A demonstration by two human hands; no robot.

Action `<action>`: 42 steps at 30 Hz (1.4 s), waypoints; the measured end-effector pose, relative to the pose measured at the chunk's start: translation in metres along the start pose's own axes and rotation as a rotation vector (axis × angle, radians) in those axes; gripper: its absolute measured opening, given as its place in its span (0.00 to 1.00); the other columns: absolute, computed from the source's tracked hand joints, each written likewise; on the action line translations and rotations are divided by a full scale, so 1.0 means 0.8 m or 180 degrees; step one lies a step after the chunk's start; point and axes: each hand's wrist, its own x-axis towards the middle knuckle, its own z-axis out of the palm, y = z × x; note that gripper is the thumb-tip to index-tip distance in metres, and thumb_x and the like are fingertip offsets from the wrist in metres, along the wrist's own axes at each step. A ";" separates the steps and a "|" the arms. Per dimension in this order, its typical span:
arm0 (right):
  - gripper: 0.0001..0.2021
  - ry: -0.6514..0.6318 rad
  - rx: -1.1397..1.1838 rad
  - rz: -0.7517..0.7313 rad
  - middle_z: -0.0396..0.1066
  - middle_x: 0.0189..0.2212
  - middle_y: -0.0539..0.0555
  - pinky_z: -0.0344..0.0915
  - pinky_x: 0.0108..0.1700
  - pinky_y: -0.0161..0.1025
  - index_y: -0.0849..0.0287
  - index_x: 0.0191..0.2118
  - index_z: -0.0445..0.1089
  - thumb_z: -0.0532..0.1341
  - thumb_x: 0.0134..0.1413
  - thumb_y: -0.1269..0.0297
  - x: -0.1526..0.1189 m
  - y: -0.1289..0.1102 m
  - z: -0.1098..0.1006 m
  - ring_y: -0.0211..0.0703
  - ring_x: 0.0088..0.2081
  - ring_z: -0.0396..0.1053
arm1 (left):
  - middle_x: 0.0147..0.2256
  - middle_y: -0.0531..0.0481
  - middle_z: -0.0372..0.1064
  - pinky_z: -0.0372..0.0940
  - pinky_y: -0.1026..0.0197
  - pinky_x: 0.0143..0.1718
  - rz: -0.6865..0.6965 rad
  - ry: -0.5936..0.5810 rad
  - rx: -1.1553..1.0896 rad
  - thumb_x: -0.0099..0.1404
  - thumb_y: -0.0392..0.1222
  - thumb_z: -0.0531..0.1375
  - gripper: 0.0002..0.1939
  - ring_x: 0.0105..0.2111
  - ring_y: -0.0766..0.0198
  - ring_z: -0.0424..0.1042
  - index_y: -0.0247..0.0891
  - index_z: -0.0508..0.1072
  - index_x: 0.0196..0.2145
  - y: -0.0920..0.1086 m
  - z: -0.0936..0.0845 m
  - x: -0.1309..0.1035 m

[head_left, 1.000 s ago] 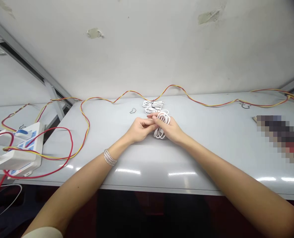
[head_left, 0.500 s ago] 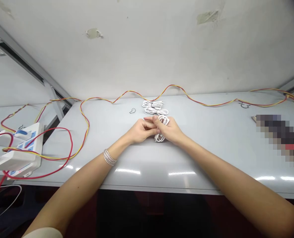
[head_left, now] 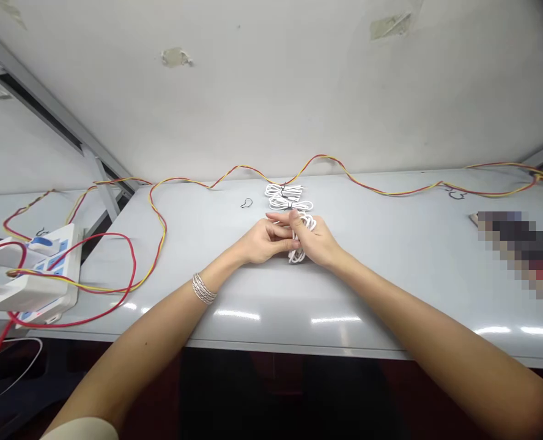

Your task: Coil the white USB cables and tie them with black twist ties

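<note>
A coiled white cable [head_left: 298, 254] is gripped in my right hand [head_left: 323, 244], its thumb pressed across the loops. My left hand [head_left: 265, 241] meets it from the other side, fingers closed on the coil's left edge. Part of the coil is covered by the fingers of both hands, so whatever lies at the pinch is hidden. Just beyond my fingertips lie two more white cable bundles, a far one [head_left: 283, 192] and a nearer one [head_left: 294, 205], each with a dark tie round its middle. A loose black tie [head_left: 247, 203] rests to their left.
Red and yellow twisted wires [head_left: 161, 226] run along the back of the grey table [head_left: 198, 235]. A white power strip [head_left: 72, 256] with plugs sits at the left. More black ties [head_left: 455, 194] lie at the back right, behind a blurred-out object [head_left: 523, 250].
Both hands stay on the coiled cable in nearly the same place, with only slight finger movement. The whole view has shifted a little.
</note>
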 end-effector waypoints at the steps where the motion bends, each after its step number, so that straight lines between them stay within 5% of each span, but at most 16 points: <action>1: 0.37 -0.0015 0.0013 0.0041 0.80 0.49 0.59 0.71 0.60 0.52 0.55 0.49 0.81 0.52 0.59 0.28 0.000 0.000 -0.001 0.56 0.55 0.75 | 0.22 0.51 0.64 0.57 0.61 0.29 -0.0047 0.0028 -0.0086 0.59 0.61 0.67 0.26 0.26 0.67 0.61 0.32 0.76 0.23 -0.001 0.000 0.000; 8: 0.42 -0.0155 0.0013 0.0234 0.78 0.51 0.62 0.70 0.59 0.51 0.58 0.55 0.77 0.50 0.57 0.26 0.005 0.003 -0.004 0.54 0.54 0.75 | 0.29 0.47 0.73 0.64 0.58 0.35 -0.0194 0.0110 -0.0432 0.59 0.57 0.69 0.20 0.31 0.62 0.69 0.34 0.82 0.30 0.000 0.004 -0.002; 14: 0.34 0.0132 0.0026 0.0053 0.76 0.30 0.54 0.72 0.36 0.42 0.60 0.42 0.76 0.58 0.55 0.29 0.015 0.010 -0.010 0.44 0.31 0.73 | 0.29 0.46 0.75 0.67 0.57 0.37 -0.0435 0.0754 -0.1409 0.55 0.57 0.72 0.22 0.30 0.62 0.73 0.33 0.79 0.31 0.002 0.004 0.002; 17: 0.23 0.0319 0.0025 -0.0212 0.78 0.37 0.55 0.72 0.41 0.42 0.59 0.42 0.77 0.64 0.57 0.42 0.018 0.014 -0.014 0.45 0.37 0.75 | 0.27 0.48 0.75 0.66 0.59 0.34 -0.0384 0.1230 -0.1313 0.54 0.58 0.73 0.22 0.28 0.64 0.72 0.34 0.79 0.30 -0.002 0.000 0.006; 23: 0.12 0.0827 -0.0791 -0.0550 0.79 0.41 0.57 0.70 0.41 0.44 0.56 0.40 0.81 0.64 0.58 0.57 0.018 0.020 -0.019 0.48 0.42 0.75 | 0.33 0.48 0.78 0.67 0.58 0.41 0.0028 0.1553 -0.0677 0.56 0.54 0.70 0.18 0.34 0.62 0.73 0.35 0.81 0.34 0.000 -0.001 0.007; 42: 0.16 0.1104 -0.0825 -0.0754 0.78 0.39 0.57 0.66 0.35 0.41 0.59 0.49 0.79 0.60 0.63 0.57 0.019 0.020 -0.019 0.42 0.34 0.72 | 0.41 0.42 0.80 0.70 0.49 0.49 0.0160 0.1754 -0.0385 0.60 0.51 0.68 0.17 0.43 0.53 0.78 0.35 0.79 0.41 -0.008 -0.001 0.010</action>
